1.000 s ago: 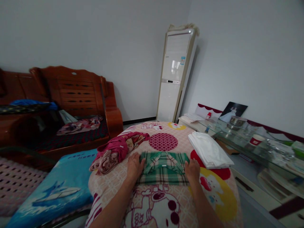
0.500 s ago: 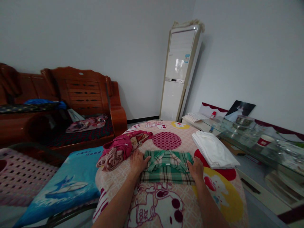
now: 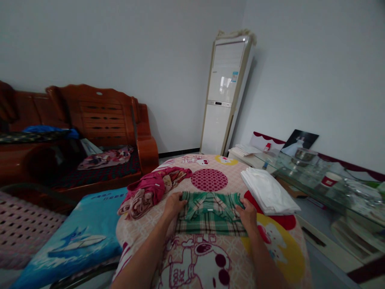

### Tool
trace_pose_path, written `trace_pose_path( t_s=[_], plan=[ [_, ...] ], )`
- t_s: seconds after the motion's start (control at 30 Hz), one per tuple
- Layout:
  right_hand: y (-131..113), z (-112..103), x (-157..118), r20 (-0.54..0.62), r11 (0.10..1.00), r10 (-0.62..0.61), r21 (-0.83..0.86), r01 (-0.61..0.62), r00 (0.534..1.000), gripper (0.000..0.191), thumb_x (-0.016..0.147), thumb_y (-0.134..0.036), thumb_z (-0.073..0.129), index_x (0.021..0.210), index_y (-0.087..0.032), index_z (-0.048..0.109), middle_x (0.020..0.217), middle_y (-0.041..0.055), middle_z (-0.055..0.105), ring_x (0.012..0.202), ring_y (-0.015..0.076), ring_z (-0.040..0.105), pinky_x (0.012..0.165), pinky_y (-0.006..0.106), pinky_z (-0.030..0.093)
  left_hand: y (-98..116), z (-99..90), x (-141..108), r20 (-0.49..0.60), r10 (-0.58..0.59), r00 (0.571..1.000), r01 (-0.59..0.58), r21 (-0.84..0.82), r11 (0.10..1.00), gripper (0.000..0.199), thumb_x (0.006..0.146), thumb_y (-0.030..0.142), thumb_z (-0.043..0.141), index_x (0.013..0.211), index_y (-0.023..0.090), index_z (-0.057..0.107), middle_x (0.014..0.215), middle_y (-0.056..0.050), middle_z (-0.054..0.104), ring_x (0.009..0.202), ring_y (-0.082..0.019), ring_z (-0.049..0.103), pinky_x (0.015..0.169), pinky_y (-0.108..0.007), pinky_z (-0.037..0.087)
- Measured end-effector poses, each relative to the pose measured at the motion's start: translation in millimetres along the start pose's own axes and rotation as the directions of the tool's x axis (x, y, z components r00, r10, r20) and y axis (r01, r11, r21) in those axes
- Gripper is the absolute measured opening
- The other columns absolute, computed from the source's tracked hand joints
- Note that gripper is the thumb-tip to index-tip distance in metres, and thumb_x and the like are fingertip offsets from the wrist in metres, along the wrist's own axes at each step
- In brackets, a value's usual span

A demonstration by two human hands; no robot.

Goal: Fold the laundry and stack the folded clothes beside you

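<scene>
A green plaid shirt (image 3: pixel 210 222), folded into a flat rectangle with its collar showing, lies on the patterned cloth (image 3: pixel 168 257) covering the round table. My left hand (image 3: pixel 175 204) grips its upper left corner between thumb and fingers. At the upper right corner, my right hand (image 3: pixel 248 212) pinches the shirt's edge. Left of the shirt sits a crumpled heap of magenta and pinkish clothes (image 3: pixel 153 188). A folded white cloth (image 3: pixel 267 190) rests on the table to the right.
On the right is a glass-topped stand (image 3: pixel 309 180) with a paper cup (image 3: pixel 330 180) and a metal bowl. A blue cushion (image 3: pixel 84 233) lies at the left. Behind are a wooden sofa (image 3: pixel 105 116) and a tall white air conditioner (image 3: pixel 221 92).
My left hand's fingers have closed on the shirt's upper left corner. My right hand has also closed on the opposite corner. The view has shifted slightly.
</scene>
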State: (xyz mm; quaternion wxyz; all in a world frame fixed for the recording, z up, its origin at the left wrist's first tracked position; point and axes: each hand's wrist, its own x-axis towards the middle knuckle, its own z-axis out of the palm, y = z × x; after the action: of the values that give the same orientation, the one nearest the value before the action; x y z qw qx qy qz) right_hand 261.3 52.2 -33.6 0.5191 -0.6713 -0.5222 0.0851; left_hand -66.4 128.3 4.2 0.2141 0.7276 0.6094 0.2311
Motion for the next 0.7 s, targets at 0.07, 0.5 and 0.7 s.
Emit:
trace_pose_path(
  t_s=[0.07, 0.5, 0.7],
  plan=[
    [-5.7, -8.2, 4.8, 0.078, 0.986, 0.063, 0.148, -0.074, 0.995, 0.045, 0.062, -0.036, 0.065, 0.101, -0.015, 0.069, 0.089, 0.0088, 0.074, 0.081, 0.0243, 0.068, 0.076, 0.033, 0.052, 5.3, -11.8, 13.2, 0.06, -0.027, 0.998, 0.024, 0.055, 0.998, 0.01, 0.071, 0.018, 0.063, 0.078, 0.018, 0.069, 0.074, 0.0, 0.069, 0.077, -0.017, 0.065, 0.063, -0.022, 0.04],
    [-21.1, -62.3, 7.7, 0.053, 0.924, 0.177, 0.336, -0.184, 0.983, 0.04, 0.063, -0.029, 0.066, 0.099, -0.016, 0.076, 0.102, 0.0095, 0.074, 0.099, 0.0295, 0.066, 0.092, 0.044, 0.048, 104.8, -3.2, 79.5, 0.009, 0.112, 0.994, -0.112, 0.174, 0.978, 0.015, 0.07, 0.008, 0.056, 0.07, 0.017, 0.068, 0.067, -0.004, 0.07, 0.078, -0.019, 0.068, 0.068, -0.022, 0.048],
    [-28.7, -82.3, 14.4, -0.311, 0.969, 0.109, 0.246, -0.031, 0.944, 0.048, 0.071, -0.038, 0.06, 0.111, -0.014, 0.072, 0.114, 0.0107, 0.07, 0.108, 0.0283, 0.062, 0.098, 0.041, 0.045, 184.8, 9.0, 114.1, -0.082, 0.215, 0.973, -0.205, 0.118, 0.972, 0.02, 0.082, 0.015, 0.051, 0.095, 0.016, 0.067, 0.089, -0.008, 0.073, 0.09, -0.019, 0.066, 0.081, -0.027, 0.048]
  ],
)
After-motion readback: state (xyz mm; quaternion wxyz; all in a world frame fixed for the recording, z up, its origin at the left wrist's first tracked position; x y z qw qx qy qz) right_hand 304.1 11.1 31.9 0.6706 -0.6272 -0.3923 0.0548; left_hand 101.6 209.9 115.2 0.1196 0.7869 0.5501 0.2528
